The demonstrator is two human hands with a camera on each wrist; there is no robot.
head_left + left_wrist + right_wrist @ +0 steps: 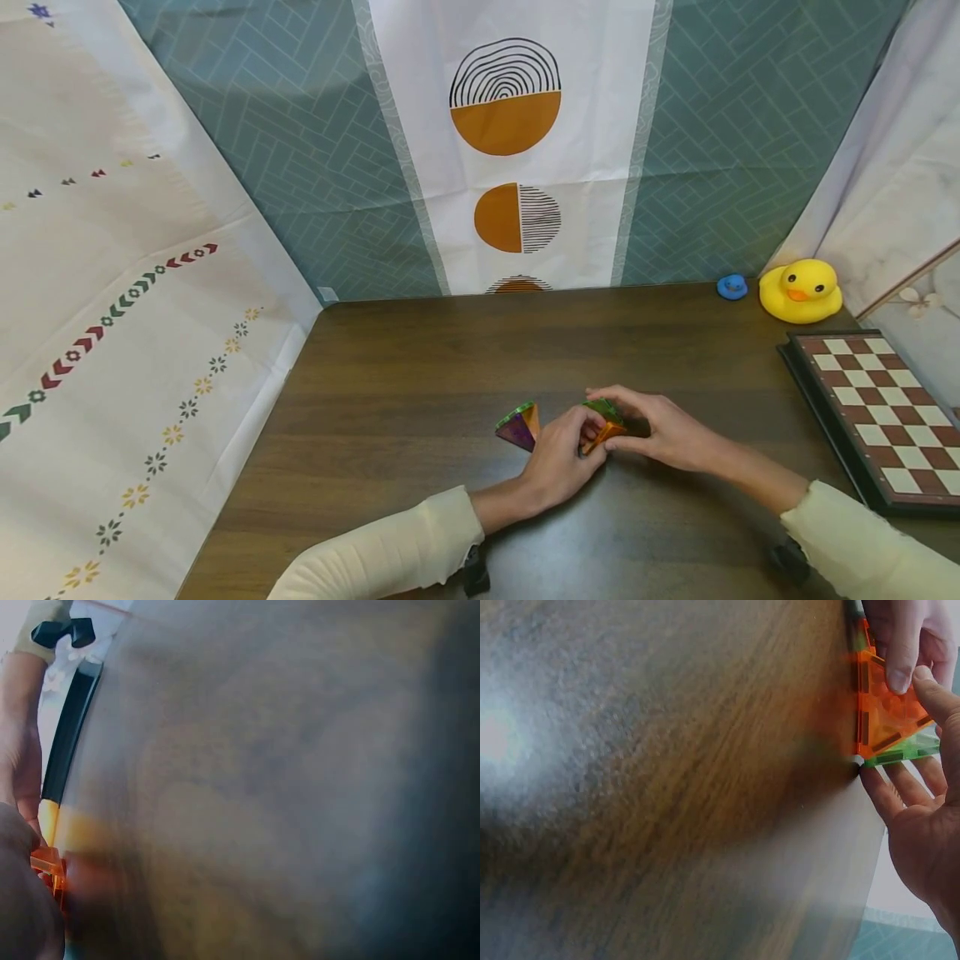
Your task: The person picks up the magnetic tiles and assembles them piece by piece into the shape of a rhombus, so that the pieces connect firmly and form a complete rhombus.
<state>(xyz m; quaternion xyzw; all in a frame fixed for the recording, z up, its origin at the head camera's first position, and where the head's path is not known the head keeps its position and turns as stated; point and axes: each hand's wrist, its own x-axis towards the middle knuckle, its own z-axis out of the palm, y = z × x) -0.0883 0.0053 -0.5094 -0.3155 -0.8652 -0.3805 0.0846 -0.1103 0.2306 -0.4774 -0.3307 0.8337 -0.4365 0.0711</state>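
Several translucent triangular magnetic tiles are on the table in the head view. My left hand (pixel 562 454) pinches an orange magnetic tile (pixel 885 705) with its thumb and fingers. From the other side, my right hand (pixel 667 429) holds the same cluster, thumb on the orange tile and fingers along a green magnetic tile (pixel 901 752). In the right wrist view these two tiles lean together, edges close to the table. Just left of my left hand stands a second group, with a purple magnetic tile (pixel 516 432), an orange one and a green edge; the hand partly hides it.
A checkered board (pixel 885 412) lies along the right side of the dark wooden table (pixel 420 358). A yellow rubber duck (pixel 801 292) and a small blue duck (pixel 732 287) sit at the back right corner. Patterned cloths hang behind and at both sides.
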